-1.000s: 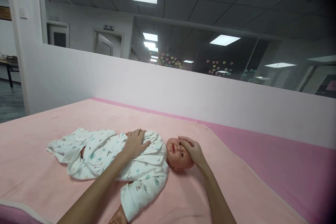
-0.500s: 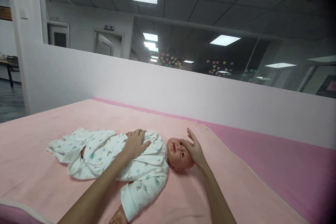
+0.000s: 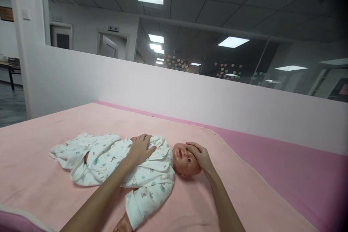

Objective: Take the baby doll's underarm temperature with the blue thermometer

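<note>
A baby doll (image 3: 182, 156) lies face up on a pink sheet, its head to the right and its legs to the left. It wears a white printed outfit (image 3: 152, 174) with long sleeves; one brown doll hand pokes out near the bottom edge. My left hand (image 3: 140, 149) rests flat on the doll's chest, fingers extended over the cloth. Against the top of the doll's head lies my right hand (image 3: 200, 156), fingers laid along the forehead and partly hiding it. Neither hand is wrapped round anything.
The pink sheet (image 3: 81, 119) spreads over a darker pink mat (image 3: 285, 163). Behind it runs a low white wall (image 3: 168, 90) with glass above. At the far left, a dark table (image 3: 11, 67) with stacked things stands beyond a white pillar (image 3: 29, 43).
My right hand's raised fingers have come down onto the doll's forehead. My left hand and the doll have stayed where they were.
</note>
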### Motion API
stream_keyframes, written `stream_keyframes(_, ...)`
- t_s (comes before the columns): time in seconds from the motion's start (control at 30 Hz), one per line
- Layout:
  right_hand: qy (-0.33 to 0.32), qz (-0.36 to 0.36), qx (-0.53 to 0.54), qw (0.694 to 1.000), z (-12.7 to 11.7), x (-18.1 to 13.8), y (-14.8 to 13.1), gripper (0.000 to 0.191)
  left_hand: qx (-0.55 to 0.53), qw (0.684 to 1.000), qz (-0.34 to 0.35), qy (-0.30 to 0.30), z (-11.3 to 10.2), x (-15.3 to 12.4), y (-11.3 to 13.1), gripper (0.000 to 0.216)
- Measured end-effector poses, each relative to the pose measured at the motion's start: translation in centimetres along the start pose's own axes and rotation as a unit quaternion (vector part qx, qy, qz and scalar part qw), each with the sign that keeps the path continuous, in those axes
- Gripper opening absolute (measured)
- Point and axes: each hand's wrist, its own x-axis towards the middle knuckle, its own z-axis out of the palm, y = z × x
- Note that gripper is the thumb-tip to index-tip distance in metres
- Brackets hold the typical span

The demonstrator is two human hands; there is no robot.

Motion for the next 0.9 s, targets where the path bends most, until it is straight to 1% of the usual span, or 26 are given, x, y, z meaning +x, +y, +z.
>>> stream_keyframes(0.07, 0.012, -0.006, -0.009, 1.000, 0.0, 0.2, 0.4, 0.037, -0.002, 1.000, 0.001, 0.001, 0.0, 0.0, 0.0, 0.044)
stream_keyframes(0.17, 0.040, -0.018, -0.031, 0.999, 0.0, 0.4, 1.0, 0.056, -0.006, 1.000, 0.003, 0.001, 0.1, 0.0, -0.1, 0.044)
stream_keyframes(0.23, 0.053, -0.015, -0.038, 0.998, 0.0, 0.5, 1.2, 0.063, -0.006, 1.000, 0.004, 0.002, 0.1, 0.0, -0.1, 0.043)
stream_keyframes(0.3, 0.046, -0.005, -0.034, 0.998, 0.0, 0.5, 1.2, 0.060, -0.005, 1.000, 0.004, 0.003, 0.1, 0.0, -0.1, 0.043)
stream_keyframes(0.4, 0.001, 0.018, -0.016, 1.000, -0.1, 0.4, 0.9, 0.040, -0.006, 1.000, 0.004, 0.002, 0.1, 0.0, -0.1, 0.043)
stream_keyframes(0.47, -0.018, 0.028, -0.005, 0.999, -0.1, 0.3, 0.6, 0.031, -0.007, 1.000, 0.003, -0.002, 0.1, 0.0, -0.1, 0.044)
stream_keyframes(0.63, -0.011, 0.028, -0.001, 1.000, -0.1, 0.3, 0.6, 0.028, -0.006, 1.000, -0.002, -0.003, 0.0, 0.0, -0.1, 0.044)
stream_keyframes(0.7, 0.001, 0.027, -0.008, 1.000, 0.0, 0.3, 0.8, 0.034, -0.005, 1.000, -0.001, 0.000, 0.0, 0.0, -0.1, 0.044)
stream_keyframes(0.83, 0.070, 0.024, -0.026, 0.997, 0.3, 0.2, 1.0, 0.067, -0.003, 1.000, 0.000, 0.006, 0.2, 0.0, -0.2, 0.043)
stream_keyframes(0.9, 0.089, 0.025, -0.035, 0.995, 0.4, 0.2, 1.0, 0.075, -0.004, 1.000, 0.001, 0.006, 0.2, 0.0, -0.2, 0.043)
